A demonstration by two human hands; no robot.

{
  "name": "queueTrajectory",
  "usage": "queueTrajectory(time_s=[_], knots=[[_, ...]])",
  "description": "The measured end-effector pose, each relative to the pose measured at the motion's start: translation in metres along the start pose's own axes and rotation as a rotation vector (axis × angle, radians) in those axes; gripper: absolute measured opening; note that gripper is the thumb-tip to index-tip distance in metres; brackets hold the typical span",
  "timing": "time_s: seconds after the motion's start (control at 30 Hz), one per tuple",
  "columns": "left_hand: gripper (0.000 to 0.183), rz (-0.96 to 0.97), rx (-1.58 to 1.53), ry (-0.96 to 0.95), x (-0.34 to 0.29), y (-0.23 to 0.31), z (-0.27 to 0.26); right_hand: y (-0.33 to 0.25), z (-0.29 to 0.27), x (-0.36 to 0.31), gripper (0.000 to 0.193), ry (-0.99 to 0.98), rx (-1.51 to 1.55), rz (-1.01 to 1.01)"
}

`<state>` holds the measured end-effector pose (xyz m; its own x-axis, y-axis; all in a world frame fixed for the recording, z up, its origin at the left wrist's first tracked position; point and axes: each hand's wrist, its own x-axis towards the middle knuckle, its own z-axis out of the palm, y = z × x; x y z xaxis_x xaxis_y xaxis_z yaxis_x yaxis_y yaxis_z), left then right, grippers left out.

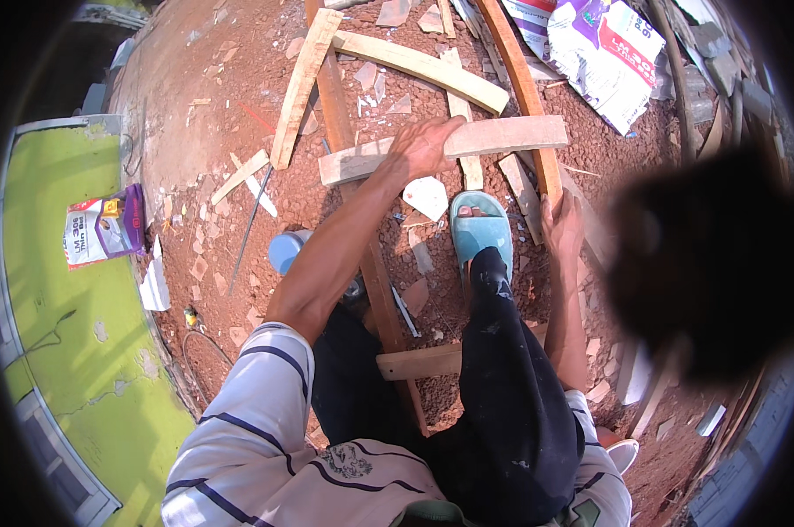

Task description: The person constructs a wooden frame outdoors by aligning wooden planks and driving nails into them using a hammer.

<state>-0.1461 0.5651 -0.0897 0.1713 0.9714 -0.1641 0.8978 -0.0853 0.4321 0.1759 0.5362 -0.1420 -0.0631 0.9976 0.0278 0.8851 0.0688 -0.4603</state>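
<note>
A short pale wooden plank (511,136) lies crosswise over two long reddish-brown timbers. My left hand (425,147) is closed over its middle, fingers wrapped round the edge. With my right hand (562,224) I grip the right timber (527,88) just below the plank; part of that grip is hidden. The left timber (334,97) runs beneath my left forearm. Lower down, another wooden crosspiece (423,362) meets it between my legs. My foot in a light-blue sandal (482,224) stands between the timbers.
Loose wood strips (305,92) and a longer pale board (419,70) lie beyond my hands. Broken tile pieces (426,198) litter the red soil. A blue-lidded container (287,252) stands left. Printed bags (603,57) lie far right. A dark blurred shape (713,263) blocks the right side.
</note>
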Motion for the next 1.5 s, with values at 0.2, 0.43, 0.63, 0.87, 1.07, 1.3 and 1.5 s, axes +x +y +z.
queueTrajectory(time_s=[0.2, 0.43, 0.63, 0.87, 1.07, 1.3, 1.5], knots=[[0.081, -0.034, -0.098, 0.138, 0.020, -0.016, -0.054, -0.001, -0.011, -0.004, 0.056, 0.188, 0.033, -0.123], [0.079, -0.285, -0.193, 0.431, -0.023, -0.080, -0.130, -0.118, 0.035, 0.092, 0.052, -0.053, 0.189, -0.514], [0.070, -0.589, -0.383, 0.471, -0.088, -0.106, -0.122, -0.152, 0.096, 0.191, 0.056, -0.247, -0.253, -0.455], [0.056, -0.731, -0.274, 0.637, -0.147, -0.193, -0.111, -0.150, 0.024, 0.182, 0.063, -0.463, -0.194, -0.438], [0.059, -0.852, 0.093, 0.580, -0.187, -0.288, -0.108, -0.091, -0.075, 0.122, 0.069, -0.415, 0.018, -0.566], [0.050, -0.623, -0.316, 0.530, -0.101, -0.236, -0.067, -0.044, -0.093, 0.123, 0.076, -0.622, -0.061, -0.638], [0.041, -0.771, -0.897, 0.174, -0.130, -0.162, -0.071, -0.079, -0.007, 0.151, 0.068, -0.476, -0.130, -0.795]])
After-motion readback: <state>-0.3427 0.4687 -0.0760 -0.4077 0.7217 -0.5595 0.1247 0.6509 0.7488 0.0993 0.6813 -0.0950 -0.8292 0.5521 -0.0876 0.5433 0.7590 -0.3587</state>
